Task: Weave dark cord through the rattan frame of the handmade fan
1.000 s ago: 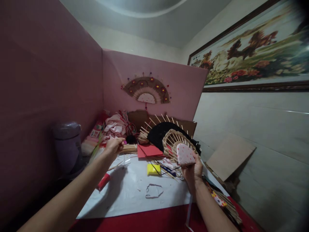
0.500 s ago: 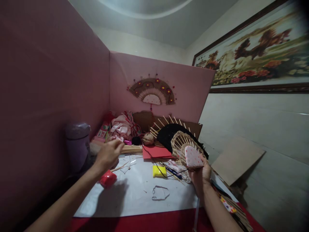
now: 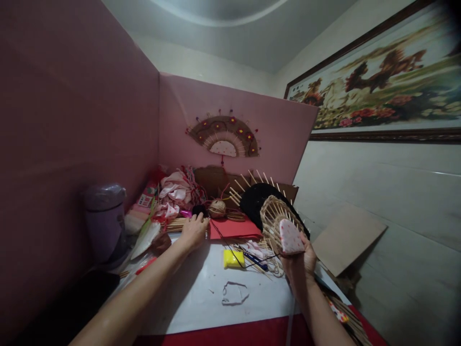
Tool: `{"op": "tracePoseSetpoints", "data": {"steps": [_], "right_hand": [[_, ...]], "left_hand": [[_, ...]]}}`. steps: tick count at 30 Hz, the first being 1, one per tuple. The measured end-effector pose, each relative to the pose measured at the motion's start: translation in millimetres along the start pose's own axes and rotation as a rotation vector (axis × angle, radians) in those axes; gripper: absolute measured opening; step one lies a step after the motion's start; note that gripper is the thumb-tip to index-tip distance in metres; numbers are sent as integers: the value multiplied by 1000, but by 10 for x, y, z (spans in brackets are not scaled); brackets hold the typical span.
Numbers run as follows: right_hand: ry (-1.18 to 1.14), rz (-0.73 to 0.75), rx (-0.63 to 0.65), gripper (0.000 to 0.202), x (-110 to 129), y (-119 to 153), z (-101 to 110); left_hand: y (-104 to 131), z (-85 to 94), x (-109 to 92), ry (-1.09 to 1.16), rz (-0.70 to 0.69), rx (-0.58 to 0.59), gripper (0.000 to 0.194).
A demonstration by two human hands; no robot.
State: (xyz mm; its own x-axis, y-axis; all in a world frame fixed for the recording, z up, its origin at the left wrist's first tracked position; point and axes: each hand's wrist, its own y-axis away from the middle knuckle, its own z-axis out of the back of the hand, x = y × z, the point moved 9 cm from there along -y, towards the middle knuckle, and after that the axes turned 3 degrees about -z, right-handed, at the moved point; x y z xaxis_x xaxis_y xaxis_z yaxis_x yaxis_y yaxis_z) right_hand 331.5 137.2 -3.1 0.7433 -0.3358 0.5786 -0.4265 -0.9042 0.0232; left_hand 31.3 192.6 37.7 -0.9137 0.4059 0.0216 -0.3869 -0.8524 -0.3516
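My right hand [image 3: 304, 257] grips a handmade fan by its lower end. The fan has a white pad with red dots [image 3: 290, 236], a band of woven tan cord [image 3: 268, 216], a black woven band [image 3: 254, 199] and bare sticks poking out along the outer edge. A black strand [image 3: 230, 244] runs from the fan across the table towards a small black yarn ball [image 3: 199, 210]. Just in front of that ball is my left hand [image 3: 194, 231], palm down with its fingers reaching forward and apart. Its fingertips are close to the ball; whether they touch it I cannot tell.
Beyond the left hand lie a bundle of thin sticks [image 3: 176, 224], a tan twine ball [image 3: 217, 208] and red sheets [image 3: 234, 228]. A yellow packet [image 3: 233, 259] rests mid-table. A lidded purple container [image 3: 105, 226] stands at left. A finished fan [image 3: 225, 137] hangs on the pink panel.
My left hand has moved right and forward, from above the red packet to the black yarn ball. The right hand still holds the fan, nearly in place. The view has shifted slightly.
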Motion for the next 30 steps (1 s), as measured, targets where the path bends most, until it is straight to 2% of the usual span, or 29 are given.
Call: {"op": "tracePoseSetpoints", "data": {"steps": [4, 8, 11, 15, 18, 22, 25, 28, 30], "right_hand": [[-2, -4, -5, 25, 0, 15, -14], [8, -2, -32, 24, 3, 26, -10], [1, 16, -44, 23, 24, 46, -18], [21, 18, -33, 22, 35, 37, -6], [42, 20, 5, 25, 31, -6, 11], [54, 7, 16, 28, 15, -35, 25], [34, -15, -3, 26, 22, -17, 18], [0, -39, 75, 22, 36, 1, -71], [28, 4, 115, 20, 85, 1, -104]], "left_hand": [[65, -29, -131, 13, -99, 46, 27], [247, -21, -143, 31, -176, 113, 22], [441, 15, -64, 45, -178, 141, 19], [683, 82, 121, 106, -108, 166, 18], [790, 141, 225, 131, -91, 142, 17], [836, 207, 312, 148, -58, 60, 19], [821, 248, 305, 138, -33, 9, 20], [760, 278, 162, 82, -78, -21, 17], [695, 248, 1, 77, -131, -2, 16]]}}
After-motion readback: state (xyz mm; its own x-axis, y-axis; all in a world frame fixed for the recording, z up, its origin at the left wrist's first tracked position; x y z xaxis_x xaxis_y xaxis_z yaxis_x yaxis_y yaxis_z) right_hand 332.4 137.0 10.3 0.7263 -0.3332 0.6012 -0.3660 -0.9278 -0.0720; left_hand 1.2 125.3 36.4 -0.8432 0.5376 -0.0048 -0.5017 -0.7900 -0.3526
